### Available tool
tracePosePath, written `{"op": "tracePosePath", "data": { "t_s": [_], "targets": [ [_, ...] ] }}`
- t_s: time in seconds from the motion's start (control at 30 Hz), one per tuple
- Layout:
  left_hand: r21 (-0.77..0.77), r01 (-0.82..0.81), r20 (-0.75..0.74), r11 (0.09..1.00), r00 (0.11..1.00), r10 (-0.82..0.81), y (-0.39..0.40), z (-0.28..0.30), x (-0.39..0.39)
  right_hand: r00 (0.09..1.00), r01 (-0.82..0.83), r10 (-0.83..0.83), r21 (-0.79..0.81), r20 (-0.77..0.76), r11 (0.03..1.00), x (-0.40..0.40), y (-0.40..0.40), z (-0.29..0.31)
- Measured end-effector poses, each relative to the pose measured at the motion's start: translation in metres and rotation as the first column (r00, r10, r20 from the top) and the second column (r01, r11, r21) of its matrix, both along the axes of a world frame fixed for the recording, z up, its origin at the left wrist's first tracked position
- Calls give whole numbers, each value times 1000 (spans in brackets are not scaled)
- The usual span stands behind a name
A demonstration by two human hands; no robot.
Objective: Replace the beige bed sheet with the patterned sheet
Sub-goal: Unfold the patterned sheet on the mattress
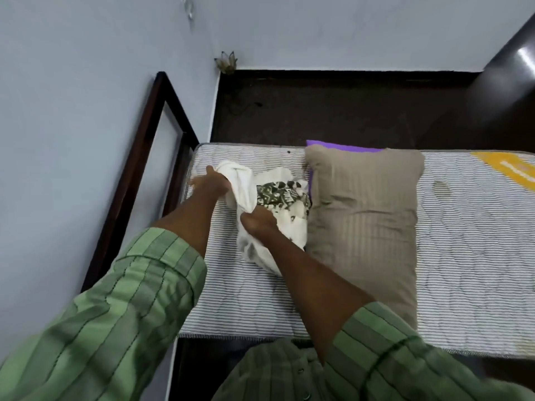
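A bundled white sheet with a dark green pattern [278, 195] lies on the bare striped mattress [246, 296], near its left end. My left hand [212, 182] grips the bundle's upper left fold. My right hand [259, 222] pinches the cloth at the bundle's middle. A beige pillow [364, 215] lies right beside the bundle, on its right. No beige sheet covers the mattress.
A purple cloth [341, 147] peeks out behind the pillow. A yellow label [509, 172] marks the mattress at the right. A dark wooden headboard frame [136, 175] stands at the left against the blue wall. Dark floor [347, 111] lies beyond the bed.
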State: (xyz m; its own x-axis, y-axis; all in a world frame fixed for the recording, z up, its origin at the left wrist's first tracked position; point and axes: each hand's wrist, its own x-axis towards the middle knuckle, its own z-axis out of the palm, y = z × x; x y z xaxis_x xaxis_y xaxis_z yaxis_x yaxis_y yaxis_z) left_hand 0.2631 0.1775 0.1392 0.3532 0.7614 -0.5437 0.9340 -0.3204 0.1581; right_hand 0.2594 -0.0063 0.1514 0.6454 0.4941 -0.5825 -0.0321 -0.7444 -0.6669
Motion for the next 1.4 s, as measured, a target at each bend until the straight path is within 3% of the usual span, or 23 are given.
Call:
{"op": "tracePosePath", "data": {
  "t_s": [0.03, 0.1, 0.27, 0.37, 0.43, 0.47, 0.53, 0.6, 0.7, 0.77, 0.8, 0.9, 0.97, 1.0, 1.1, 1.17, 1.23, 1.4],
  "targets": [
    [-225, -137, 157, 965, 972, 175, 4, -7, -8, 1000, -1, 1, 14, -16, 1000, -9, 8, -2],
    [-507, -288, 280, 812, 837, 471, -1, -15, -27, 998, 0, 3, 41, -63, 999, -28, 23, -8],
    [-805, -291, 351, 518, 471, 810, 8, -55, -51, 986, -46, 61, 98, -153, 994, -58, 54, -61],
    [-705, -344, 518, 620, 347, 782, 18, -44, -61, 973, -174, 172, -1, -156, 985, -68, 54, -66],
    [-636, -322, 623, 701, 321, 713, 32, -45, -71, 966, -240, 226, -103, -126, 965, -77, 51, -70],
    [-586, -301, 664, 752, 355, 659, 37, -47, -73, 972, -222, 208, -137, -105, 966, -81, 51, -75],
    [-456, -191, 699, 869, 528, 482, 47, -60, -83, 992, -114, 103, -155, -75, 981, -88, 57, -85],
    [-364, -73, 648, 928, 696, 309, 58, -86, -91, 995, -54, 42, -124, -96, 991, -101, 71, -96],
    [-371, -123, 458, 921, 838, 296, 70, -115, -96, 915, -171, 167, 24, -367, 985, -118, 89, -109],
    [-190, -59, 380, 980, 916, 129, 76, -122, -99, 841, -279, 262, 36, -474, 960, -130, 96, -123],
    [-50, -9, 349, 999, 937, 26, 76, -118, -104, 848, -274, 248, 14, -468, 962, -136, 99, -135],
    [198, 262, 208, 944, 930, -302, 87, -127, -123, 885, -217, 225, 66, -408, 974, -149, 108, -157],
    [183, 395, 60, 900, 909, -412, 87, -127, -131, 848, -198, 206, 69, -489, 978, -149, 112, -156],
    [138, 381, -14, 914, 924, -383, 84, -131, -131, 862, -163, 160, 35, -482, 986, -147, 113, -158],
    [-23, 381, -132, 924, 915, -381, 68, -133, -128, 980, -68, 50, -90, -192, 994, -134, 109, -169],
    [-17, 414, 25, 910, 910, -413, 52, -131, -123, 994, -78, 69, -107, -82, 991, -121, 103, -167],
    [-3, 416, 282, 910, 873, -398, 37, -134, -112, 998, -63, 61, -102, -28, 993, -105, 97, -156],
    [-180, 323, 375, 929, 896, -239, -23, -115, -60, 991, 128, -124, -99, 52, 987, -48, 58, -133]
  ]
}}
